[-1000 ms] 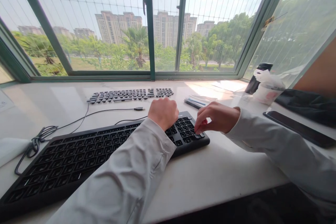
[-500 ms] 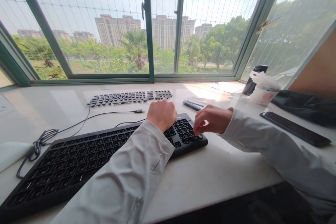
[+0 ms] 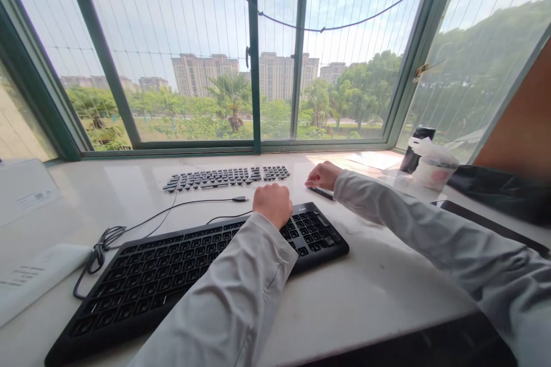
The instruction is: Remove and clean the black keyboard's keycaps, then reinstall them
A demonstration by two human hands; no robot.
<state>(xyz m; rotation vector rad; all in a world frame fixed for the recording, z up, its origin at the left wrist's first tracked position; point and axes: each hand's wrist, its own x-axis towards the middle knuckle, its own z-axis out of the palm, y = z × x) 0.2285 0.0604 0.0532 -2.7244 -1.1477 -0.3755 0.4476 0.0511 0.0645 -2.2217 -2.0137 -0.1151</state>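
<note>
Right hand shifted from keyboard to pens beyond, half-curled, left hand fisted over keyboard, both grips hidden

The left sleeve hides part of the keyboard.

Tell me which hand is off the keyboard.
The right hand: it is beyond the keyboard, at a slim dark object. The left hand is at the keyboard's far edge.
</note>
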